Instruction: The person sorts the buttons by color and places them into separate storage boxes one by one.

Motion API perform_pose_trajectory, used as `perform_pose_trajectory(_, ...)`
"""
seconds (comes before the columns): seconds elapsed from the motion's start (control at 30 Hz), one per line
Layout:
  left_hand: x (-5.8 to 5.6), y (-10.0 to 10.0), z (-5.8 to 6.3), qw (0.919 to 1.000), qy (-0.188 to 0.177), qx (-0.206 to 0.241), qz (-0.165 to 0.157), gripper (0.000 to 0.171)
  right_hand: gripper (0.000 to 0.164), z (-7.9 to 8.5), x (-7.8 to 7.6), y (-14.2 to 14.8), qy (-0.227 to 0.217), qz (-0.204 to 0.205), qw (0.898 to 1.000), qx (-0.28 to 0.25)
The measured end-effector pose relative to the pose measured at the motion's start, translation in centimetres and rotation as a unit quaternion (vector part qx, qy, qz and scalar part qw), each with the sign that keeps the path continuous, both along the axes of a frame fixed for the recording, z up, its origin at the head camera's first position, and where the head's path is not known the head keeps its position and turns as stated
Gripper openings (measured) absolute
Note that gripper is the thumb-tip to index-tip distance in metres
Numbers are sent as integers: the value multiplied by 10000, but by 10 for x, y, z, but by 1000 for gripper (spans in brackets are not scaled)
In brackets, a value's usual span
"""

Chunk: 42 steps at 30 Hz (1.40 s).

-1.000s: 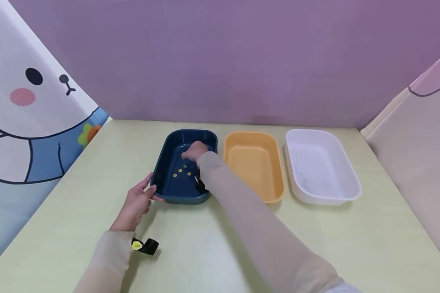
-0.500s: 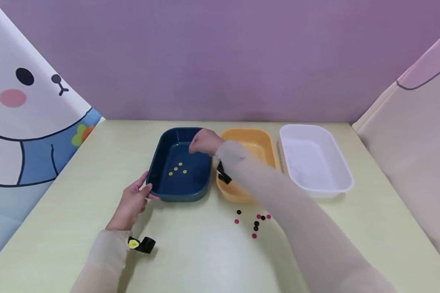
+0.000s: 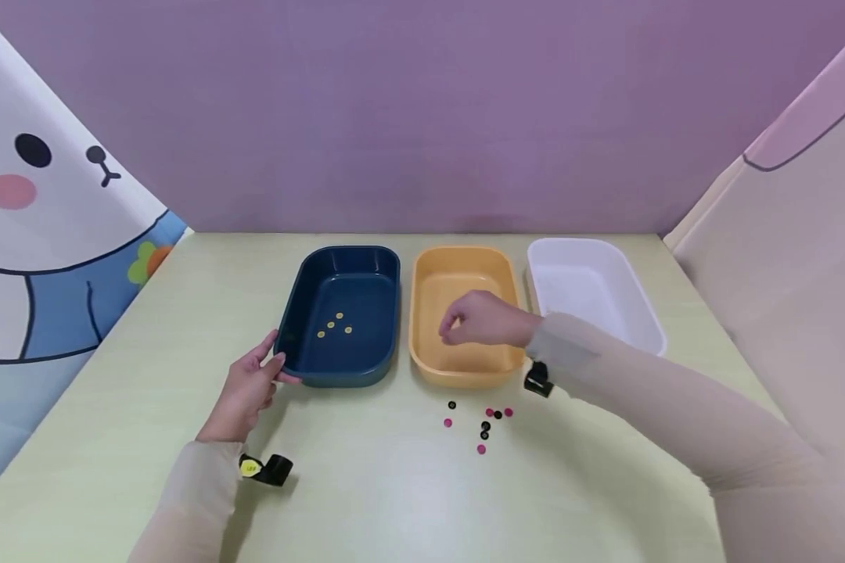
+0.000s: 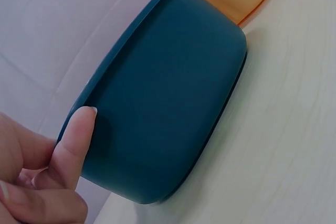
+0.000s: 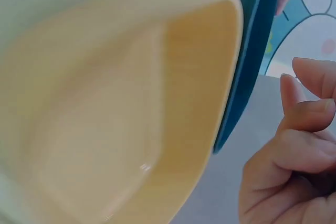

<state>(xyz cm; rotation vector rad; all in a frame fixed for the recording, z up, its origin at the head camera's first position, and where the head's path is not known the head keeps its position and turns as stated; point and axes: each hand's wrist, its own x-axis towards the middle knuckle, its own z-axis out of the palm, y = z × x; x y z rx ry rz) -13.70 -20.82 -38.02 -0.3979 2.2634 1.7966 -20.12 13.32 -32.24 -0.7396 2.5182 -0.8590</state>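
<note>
My left hand (image 3: pixel 242 391) holds the near left corner of a dark blue plastic tray (image 3: pixel 387 356); the left wrist view shows a fingertip against the outer wall (image 4: pixel 157 93). Several small yellow buttons (image 3: pixel 331 325) lie on the tray's floor. My right hand (image 3: pixel 489 319) is in the air over a yellow-orange tray (image 3: pixel 465 262), its fingers loosely curled. In the right wrist view a gap shows between the fingertips, and nothing is seen held.
A white tray (image 3: pixel 579 244) stands on the right, partly covered by the right sleeve. Several black buttons (image 3: pixel 452 405) and pink buttons (image 3: pixel 447 423) lie on the table in front of the yellow-orange tray. A purple backdrop (image 3: pixel 422 117) rises behind the trays.
My right hand has moved out of the dark blue tray, rightward and nearer, to over the yellow-orange one. The buttons on the table have come into sight. The left hand stays at the corner.
</note>
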Motion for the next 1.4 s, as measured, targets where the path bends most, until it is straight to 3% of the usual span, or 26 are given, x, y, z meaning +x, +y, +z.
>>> perform_pose_trajectory(0.37, -1, 0, 2, 10000, -46, -61, -56, 58, 12, -14, 28, 61, -183, -341, 9992, -85)
perform_pose_trajectory(0.67, 1, -4, -1, 10000, -31, -3, -19, 58, 10, -32, 53, 75, -297, -111, 9987, -398)
perform_pose_trajectory(0.83, 2, -2, -2, 9999, -31, 132, -4, 59, 14, -44, 61, 81, -497, -181, 9951, -840)
perform_pose_trajectory(1.4, 4, 1, -5, 9997, 53, 199, 142, 58, 14, -79, 59, 86, -936, -268, 9939, -510)
